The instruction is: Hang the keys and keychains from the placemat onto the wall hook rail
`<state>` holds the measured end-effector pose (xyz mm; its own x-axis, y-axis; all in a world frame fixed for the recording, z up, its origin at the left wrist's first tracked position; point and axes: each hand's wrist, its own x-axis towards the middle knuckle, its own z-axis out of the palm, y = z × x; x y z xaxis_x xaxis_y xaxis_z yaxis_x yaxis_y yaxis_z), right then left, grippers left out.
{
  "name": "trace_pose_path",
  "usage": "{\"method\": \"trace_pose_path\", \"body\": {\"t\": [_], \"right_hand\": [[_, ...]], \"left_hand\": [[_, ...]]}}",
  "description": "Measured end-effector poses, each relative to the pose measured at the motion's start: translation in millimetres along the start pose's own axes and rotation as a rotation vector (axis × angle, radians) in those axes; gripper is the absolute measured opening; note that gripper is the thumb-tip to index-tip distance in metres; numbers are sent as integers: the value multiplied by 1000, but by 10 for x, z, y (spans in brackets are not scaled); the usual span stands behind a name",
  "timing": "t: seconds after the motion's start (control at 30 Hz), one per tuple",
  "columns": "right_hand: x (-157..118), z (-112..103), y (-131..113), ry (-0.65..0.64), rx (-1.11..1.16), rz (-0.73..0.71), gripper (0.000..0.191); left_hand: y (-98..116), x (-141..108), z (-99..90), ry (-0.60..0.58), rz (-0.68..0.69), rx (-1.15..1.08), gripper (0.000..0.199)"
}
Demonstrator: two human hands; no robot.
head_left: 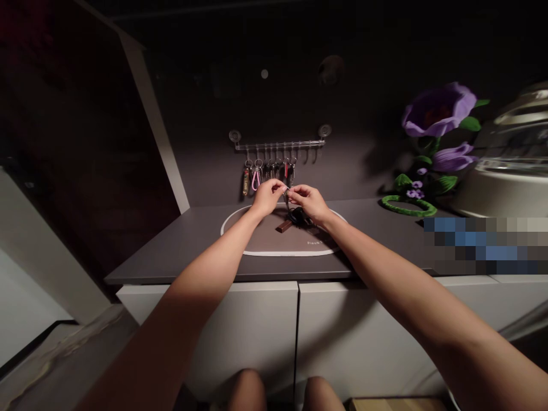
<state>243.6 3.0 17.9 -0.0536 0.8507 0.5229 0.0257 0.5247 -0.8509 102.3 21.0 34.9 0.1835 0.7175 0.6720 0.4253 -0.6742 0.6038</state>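
My left hand (269,197) and my right hand (311,201) meet over the counter, fingertips pinched close together. Between them is a small shiny key ring (286,192), partly hidden by the fingers. Just below lie a dark bundle (298,216), which I cannot make out clearly, and a small brown block-shaped piece (283,226). Both are on an oval brown mat (261,242) with a white rim. Behind my hands, several sets of keys (274,170) hang from a clear hook rail (280,146) on the wall, among them a pink loop (256,180) and a brown tag (245,181).
To the right on the dark counter (171,251) stand purple artificial flowers (443,114) with a green ring base (409,205). Beyond them is a large pale appliance with a clear upper part (509,165). White cabinet doors (252,319) are below, and an upright panel edge (149,114) rises at left.
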Motion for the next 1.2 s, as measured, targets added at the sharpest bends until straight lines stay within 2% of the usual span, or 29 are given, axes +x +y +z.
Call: {"method": "trace_pose_path", "body": {"t": [0.33, 0.47, 0.63, 0.73, 0.9, 1.07, 1.2], "right_hand": [[-10, -15, -21, 39, 180, 69, 28], [30, -55, -14, 116, 238, 93, 31], [134, -106, -38, 206, 270, 108, 29], [224, -123, -77, 267, 270, 96, 26], [416, -143, -155, 305, 212, 82, 20], [638, -161, -240, 405, 218, 84, 14], [798, -160, -294, 417, 228, 85, 8]], "left_hand": [[34, -18, 6, 61, 90, 23, 17], [10, -18, 9, 63, 149, 160, 18], [23, -59, -2, -26, 172, 453, 21], [49, -97, 0, -101, 182, 554, 23], [52, -125, 22, -174, 196, 632, 23], [37, -125, 40, -194, 208, 658, 23], [37, -124, 50, -203, 206, 676, 23]]}}
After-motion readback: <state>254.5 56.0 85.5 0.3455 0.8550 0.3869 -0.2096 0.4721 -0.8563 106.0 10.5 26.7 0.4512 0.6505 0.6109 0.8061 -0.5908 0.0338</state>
